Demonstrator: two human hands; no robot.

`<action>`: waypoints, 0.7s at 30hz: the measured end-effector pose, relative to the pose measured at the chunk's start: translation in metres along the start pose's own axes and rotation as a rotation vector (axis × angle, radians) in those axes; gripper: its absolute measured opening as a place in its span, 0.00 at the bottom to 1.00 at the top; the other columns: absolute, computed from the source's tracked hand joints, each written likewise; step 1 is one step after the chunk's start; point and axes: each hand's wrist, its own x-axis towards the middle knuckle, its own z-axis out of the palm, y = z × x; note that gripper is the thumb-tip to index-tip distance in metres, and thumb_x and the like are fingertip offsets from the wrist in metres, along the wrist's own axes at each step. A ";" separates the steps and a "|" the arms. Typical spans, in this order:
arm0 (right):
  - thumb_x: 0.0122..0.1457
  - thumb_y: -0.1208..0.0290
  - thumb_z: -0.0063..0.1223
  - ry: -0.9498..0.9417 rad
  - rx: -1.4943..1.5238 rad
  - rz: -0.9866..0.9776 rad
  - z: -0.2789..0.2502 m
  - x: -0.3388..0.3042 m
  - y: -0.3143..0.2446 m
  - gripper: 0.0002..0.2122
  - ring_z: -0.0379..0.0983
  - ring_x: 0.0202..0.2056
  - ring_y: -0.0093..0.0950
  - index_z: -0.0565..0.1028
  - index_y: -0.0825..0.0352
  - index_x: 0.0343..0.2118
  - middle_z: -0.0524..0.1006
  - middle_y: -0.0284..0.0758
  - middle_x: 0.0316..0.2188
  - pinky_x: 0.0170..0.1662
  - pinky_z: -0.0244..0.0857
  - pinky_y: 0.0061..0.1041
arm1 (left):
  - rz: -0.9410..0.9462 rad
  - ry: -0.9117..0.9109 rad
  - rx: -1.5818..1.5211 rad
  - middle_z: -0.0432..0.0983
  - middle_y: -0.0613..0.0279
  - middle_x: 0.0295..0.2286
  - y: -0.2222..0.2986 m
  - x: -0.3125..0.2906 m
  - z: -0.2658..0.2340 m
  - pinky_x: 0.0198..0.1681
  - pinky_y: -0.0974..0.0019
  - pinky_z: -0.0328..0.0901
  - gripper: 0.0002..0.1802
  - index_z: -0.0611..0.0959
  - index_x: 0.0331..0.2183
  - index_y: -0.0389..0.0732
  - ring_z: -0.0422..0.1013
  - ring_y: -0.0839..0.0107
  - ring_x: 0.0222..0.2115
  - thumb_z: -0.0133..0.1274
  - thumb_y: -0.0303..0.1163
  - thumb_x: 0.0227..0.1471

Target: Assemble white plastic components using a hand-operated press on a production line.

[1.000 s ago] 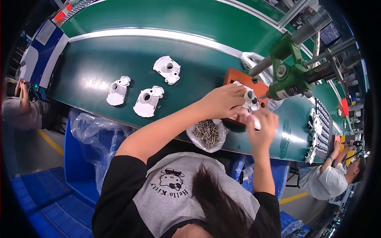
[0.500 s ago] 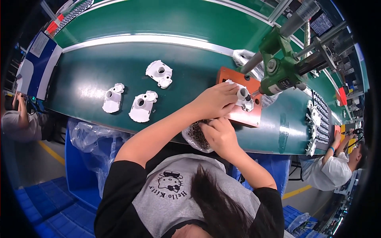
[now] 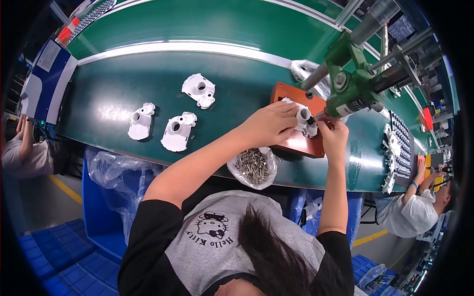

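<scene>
A white plastic housing (image 3: 304, 116) with a round hole rests on the orange block (image 3: 289, 142) beneath the press. My left hand (image 3: 273, 123) is closed on the housing's left side. At its right edge, close below the press tip, is my right hand (image 3: 334, 135), thumb and fingers pinched together. Whatever those fingertips hold is too small to make out. An open clear bag of small metal pins (image 3: 253, 166) sits at the bench's front edge, below my left hand.
Three similar white housings (image 3: 177, 132) lie on the green bench to the left. The green press (image 3: 348, 91) rises over the block, and a clear plastic bag (image 3: 308, 72) lies behind it. More white parts (image 3: 390, 153) stand beside a dark tray at right. Co-workers sit on both sides.
My right hand has left the bag of pins and moved up and right to the housing under the press. My left hand stays on the housing.
</scene>
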 end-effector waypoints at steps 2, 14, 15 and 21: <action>0.49 0.78 0.56 -0.010 0.009 -0.027 0.006 0.001 -0.002 0.05 0.68 0.24 0.17 0.75 0.75 0.28 0.76 0.32 0.23 0.30 0.62 0.18 | 0.001 0.007 0.006 0.70 0.50 0.47 -0.001 -0.001 0.001 0.59 0.56 0.53 0.10 0.78 0.33 0.38 0.61 0.59 0.53 0.49 0.30 0.48; 0.48 0.78 0.54 -0.129 -0.157 -0.355 -0.002 -0.019 0.008 0.10 0.68 0.41 0.34 0.77 0.69 0.36 0.72 0.40 0.38 0.44 0.62 0.28 | 0.035 -0.006 0.062 0.70 0.51 0.47 0.000 -0.001 0.002 0.58 0.56 0.54 0.09 0.78 0.32 0.38 0.62 0.58 0.53 0.50 0.30 0.47; 0.48 0.78 0.53 -0.132 -0.247 -0.400 -0.002 -0.021 0.010 0.12 0.65 0.45 0.37 0.77 0.67 0.38 0.71 0.41 0.40 0.48 0.60 0.31 | 0.037 0.003 0.059 0.70 0.51 0.47 -0.001 -0.001 0.003 0.58 0.56 0.54 0.08 0.78 0.32 0.38 0.62 0.58 0.53 0.50 0.30 0.47; 0.48 0.75 0.52 -0.059 -0.540 -0.480 0.001 -0.034 -0.006 0.17 0.59 0.52 0.44 0.74 0.63 0.44 0.67 0.41 0.47 0.54 0.53 0.40 | 0.015 0.036 0.036 0.70 0.51 0.46 0.001 0.002 0.001 0.57 0.56 0.55 0.08 0.79 0.32 0.38 0.62 0.58 0.52 0.51 0.30 0.47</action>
